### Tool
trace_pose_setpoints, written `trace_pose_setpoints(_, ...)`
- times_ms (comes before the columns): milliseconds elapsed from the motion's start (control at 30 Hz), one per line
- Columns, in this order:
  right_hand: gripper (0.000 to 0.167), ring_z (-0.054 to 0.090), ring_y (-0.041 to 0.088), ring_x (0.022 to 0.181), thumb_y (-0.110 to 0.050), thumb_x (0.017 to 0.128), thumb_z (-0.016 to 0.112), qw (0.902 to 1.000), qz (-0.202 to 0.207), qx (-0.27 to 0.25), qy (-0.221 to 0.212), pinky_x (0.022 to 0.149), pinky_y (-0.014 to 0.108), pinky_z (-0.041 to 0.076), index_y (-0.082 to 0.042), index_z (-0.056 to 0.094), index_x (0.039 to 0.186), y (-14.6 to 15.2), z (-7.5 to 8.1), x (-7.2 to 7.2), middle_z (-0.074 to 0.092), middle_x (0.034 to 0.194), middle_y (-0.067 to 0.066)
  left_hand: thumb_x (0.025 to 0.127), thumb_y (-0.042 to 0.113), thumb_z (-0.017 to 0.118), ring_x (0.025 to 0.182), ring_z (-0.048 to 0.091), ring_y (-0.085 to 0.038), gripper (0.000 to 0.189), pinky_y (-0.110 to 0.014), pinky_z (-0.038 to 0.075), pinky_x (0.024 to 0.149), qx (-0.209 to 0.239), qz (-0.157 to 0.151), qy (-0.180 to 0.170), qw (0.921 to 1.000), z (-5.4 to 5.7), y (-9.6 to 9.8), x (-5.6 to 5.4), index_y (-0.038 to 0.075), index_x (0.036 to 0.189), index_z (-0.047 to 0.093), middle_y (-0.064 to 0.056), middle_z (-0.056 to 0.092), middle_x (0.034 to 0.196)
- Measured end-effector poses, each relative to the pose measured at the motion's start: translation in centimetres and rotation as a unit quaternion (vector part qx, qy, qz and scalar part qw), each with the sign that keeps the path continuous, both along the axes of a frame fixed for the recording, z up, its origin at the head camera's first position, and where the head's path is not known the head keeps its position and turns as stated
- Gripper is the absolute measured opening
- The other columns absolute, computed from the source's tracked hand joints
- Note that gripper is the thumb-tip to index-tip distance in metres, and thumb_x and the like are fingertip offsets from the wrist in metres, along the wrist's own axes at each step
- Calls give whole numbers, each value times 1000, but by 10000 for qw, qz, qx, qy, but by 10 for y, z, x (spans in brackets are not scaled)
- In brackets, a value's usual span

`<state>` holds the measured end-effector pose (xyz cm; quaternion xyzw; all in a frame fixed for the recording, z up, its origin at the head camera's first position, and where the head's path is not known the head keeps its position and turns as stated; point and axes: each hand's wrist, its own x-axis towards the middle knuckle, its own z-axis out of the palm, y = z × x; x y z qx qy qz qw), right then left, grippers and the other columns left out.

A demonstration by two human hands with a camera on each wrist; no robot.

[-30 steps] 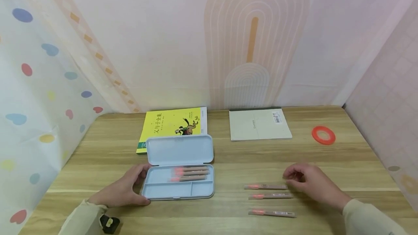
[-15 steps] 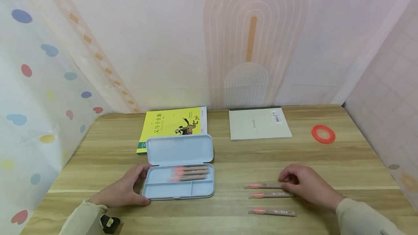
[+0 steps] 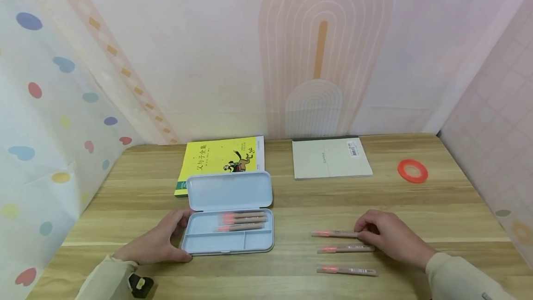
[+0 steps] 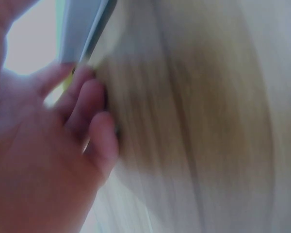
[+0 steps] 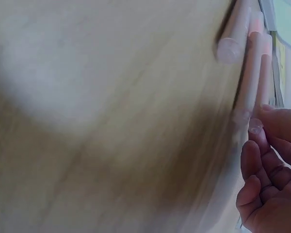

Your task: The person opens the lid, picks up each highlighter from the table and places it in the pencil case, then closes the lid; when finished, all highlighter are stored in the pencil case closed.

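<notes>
My left hand [image 3: 156, 242] holds the left end of an open light blue pencil case [image 3: 212, 243], thumb at its front corner and fingers toward the back. Several beige pens with red ends lie in the case's long rear compartment. Over on the right, my right hand [image 3: 391, 237] pinches the right end of a beige pen [image 3: 333, 234] between thumb and index finger; the right wrist view shows this pen [image 5: 265, 73] at the fingertips. Two similar pens, a middle one [image 3: 347, 249] and a front one [image 3: 347, 271], lie parallel on the table nearer to me.
Behind the case's raised lid lies a yellow book [image 3: 216, 156], partly covered by it. A pale notebook [image 3: 331, 159] and a red tape roll [image 3: 401, 170] lie at the back right. A small black object [image 3: 140, 286] is by my left sleeve.
My right hand has moved left onto the rear pen's end and pinched it. The pen has shifted slightly away from the middle pen. My left hand stays on the case.
</notes>
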<state>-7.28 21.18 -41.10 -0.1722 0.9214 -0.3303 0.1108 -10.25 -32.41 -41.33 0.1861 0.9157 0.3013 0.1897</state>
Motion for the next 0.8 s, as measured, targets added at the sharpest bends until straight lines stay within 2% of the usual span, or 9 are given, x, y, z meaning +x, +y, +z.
trace_pose_setpoints(200,4,49,3,73,-23,92,69,9997,-185,-160,30,64,21,44,-19,69,91,-7,13,-4,58,80,-10,72,38,86,110,39,-22,94,-21,40,90,63,-16,39,10000,-1,1,-1,2,141,34,-10,42,123)
trace_pose_setpoints(400,4,50,3,74,-24,91,70,9991,-136,-262,294,65,21,45,-20,69,93,-36,23,-13,60,81,-11,72,38,86,108,38,-13,93,-21,39,90,77,-83,148,9998,-3,1,1,3,141,34,-8,43,121)
trace_pose_setpoints(567,5,51,2,74,-22,92,69,9974,147,-464,537,67,20,46,-16,70,92,-71,26,-22,60,81,-12,73,40,85,111,39,-20,94,-21,40,90,-14,-46,37,10000,-3,1,-2,3,142,33,-9,42,123)
trace_pose_setpoints(800,5,53,4,76,-17,92,67,9963,486,-452,551,70,21,46,-13,71,92,-127,26,-37,63,83,-10,72,40,85,113,39,-25,94,-22,40,91,-168,-3,-40,9998,-1,0,-4,3,142,33,-10,42,125)
